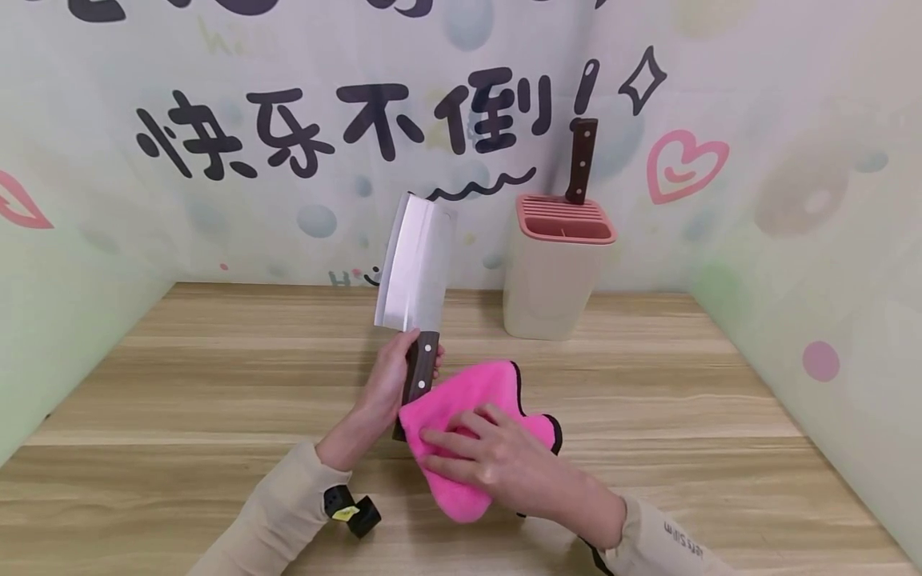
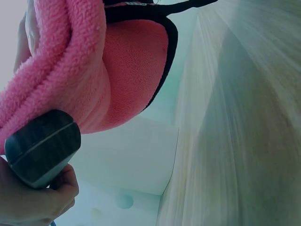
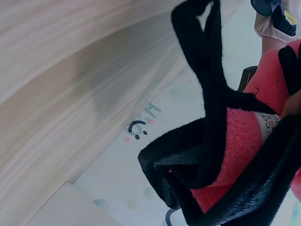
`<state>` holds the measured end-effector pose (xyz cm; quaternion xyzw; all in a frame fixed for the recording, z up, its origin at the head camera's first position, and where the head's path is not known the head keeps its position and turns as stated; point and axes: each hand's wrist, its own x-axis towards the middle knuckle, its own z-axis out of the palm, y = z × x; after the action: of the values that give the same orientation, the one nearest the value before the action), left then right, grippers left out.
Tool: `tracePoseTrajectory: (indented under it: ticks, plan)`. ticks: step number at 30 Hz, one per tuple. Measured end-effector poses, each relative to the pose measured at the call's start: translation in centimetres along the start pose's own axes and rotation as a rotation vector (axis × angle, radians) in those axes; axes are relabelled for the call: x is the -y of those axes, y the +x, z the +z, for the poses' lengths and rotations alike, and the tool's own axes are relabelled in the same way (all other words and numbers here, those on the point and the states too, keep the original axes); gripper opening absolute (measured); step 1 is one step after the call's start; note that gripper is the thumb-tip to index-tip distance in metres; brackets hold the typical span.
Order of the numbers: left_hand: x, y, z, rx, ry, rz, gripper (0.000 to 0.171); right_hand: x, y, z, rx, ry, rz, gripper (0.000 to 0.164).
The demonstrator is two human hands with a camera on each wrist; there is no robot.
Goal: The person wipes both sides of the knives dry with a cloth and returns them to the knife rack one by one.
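My left hand (image 1: 382, 384) grips the dark riveted handle of a cleaver (image 1: 418, 264), whose broad blade points up and away above the table. A pink plush cloth (image 1: 497, 384) with black edging is held in my right hand (image 1: 497, 460), with the fingers spread over it. One edge of that cloth lies against the lower part of the handle. Seen in the left wrist view, the handle's butt end (image 2: 44, 148) sticks out beside the cloth's folds. The right wrist view shows the cloth's black trim and hanging loop (image 3: 207, 70); most of the right hand is hidden there.
A cream knife block (image 1: 547, 280) with a pink slotted top stands at the back right of the wooden table (image 1: 180, 384). Another knife's brown handle (image 1: 582, 160) rises from it. Printed walls enclose the table at the back and both sides.
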<state>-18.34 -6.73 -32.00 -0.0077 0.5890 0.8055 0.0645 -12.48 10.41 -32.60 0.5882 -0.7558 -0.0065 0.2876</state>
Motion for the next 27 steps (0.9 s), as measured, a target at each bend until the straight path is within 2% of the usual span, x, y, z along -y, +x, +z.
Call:
tracePoseTrajectory:
  ticks: [4,12,19,27]
  plan:
    - [-0.04,0.04,0.08,-0.007,-0.031,0.005,0.03,0.2,0.2,-0.24,0.011,-0.041,-0.033,0.039]
    - [0.02,-0.11,0.09,0.004,-0.076,0.009,0.033,0.4,0.48,-0.34,-0.016,-0.221,-0.14,0.036]
    - [0.09,-0.31,0.14,0.036,-0.127,-0.01,0.035,0.21,0.73,-0.26,-0.018,-0.291,-0.152,0.034]
    - [0.42,-0.6,0.12,0.087,-0.051,-0.025,0.04,-0.41,1.03,-0.55,-0.019,-0.271,-0.103,0.032]
